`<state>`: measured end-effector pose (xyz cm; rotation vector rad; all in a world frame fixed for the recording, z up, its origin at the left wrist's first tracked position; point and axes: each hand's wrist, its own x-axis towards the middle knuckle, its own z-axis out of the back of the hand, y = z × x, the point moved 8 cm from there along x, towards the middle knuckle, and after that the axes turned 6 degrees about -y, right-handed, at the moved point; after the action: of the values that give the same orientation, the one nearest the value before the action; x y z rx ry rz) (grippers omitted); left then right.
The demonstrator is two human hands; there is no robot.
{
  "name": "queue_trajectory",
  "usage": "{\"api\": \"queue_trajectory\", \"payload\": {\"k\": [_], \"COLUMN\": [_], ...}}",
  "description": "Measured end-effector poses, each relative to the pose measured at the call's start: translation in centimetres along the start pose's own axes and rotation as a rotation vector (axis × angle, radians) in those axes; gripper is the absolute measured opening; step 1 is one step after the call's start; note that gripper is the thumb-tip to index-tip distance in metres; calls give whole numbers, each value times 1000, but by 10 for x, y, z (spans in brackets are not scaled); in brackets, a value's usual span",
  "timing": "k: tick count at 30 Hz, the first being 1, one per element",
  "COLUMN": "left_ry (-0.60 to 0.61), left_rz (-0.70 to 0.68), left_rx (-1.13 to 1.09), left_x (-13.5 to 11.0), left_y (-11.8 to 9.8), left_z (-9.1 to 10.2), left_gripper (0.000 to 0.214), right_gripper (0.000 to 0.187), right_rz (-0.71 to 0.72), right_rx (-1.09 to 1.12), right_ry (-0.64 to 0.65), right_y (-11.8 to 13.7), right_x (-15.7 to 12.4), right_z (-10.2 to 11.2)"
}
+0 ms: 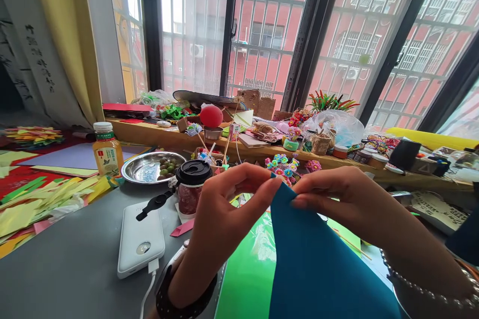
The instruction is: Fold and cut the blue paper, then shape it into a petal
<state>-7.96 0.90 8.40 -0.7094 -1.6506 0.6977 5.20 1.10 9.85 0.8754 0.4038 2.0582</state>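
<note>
A sheet of dark blue paper hangs from my two hands, its narrow top corner pinched between them. My left hand grips the tip with thumb and forefinger. Just to the right, my right hand pinches the paper's slanting upper edge between thumb and fingers. Behind and below the blue sheet lies a bright green sheet with a shiny, clear covering over part of it. The lower end of the blue paper runs out of view.
Left of my hands are a white power bank with a cable, a lidded cup, a metal plate of small round fruit and a juice bottle. Paper strips cover the far left. Craft supplies crowd the sill, including a red ball.
</note>
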Motion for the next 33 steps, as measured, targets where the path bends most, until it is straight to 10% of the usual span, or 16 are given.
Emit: {"api": "queue_trajectory", "payload": {"k": [16, 24, 33], "left_ry": [-54, 187, 180], "left_rz": [-32, -26, -133], "left_rx": [92, 212, 338], "left_x": [1, 4, 4], "left_y": [-5, 1, -5], "left_z": [3, -5, -7], "left_gripper": [32, 12, 21], "right_gripper": [17, 17, 22], "right_rz": [-25, -40, -21], "right_rx": [-3, 13, 5], "right_ry": [50, 68, 56], "right_y": [-5, -9, -8], "right_x": [1, 1, 1], "right_z": [-4, -4, -2]}}
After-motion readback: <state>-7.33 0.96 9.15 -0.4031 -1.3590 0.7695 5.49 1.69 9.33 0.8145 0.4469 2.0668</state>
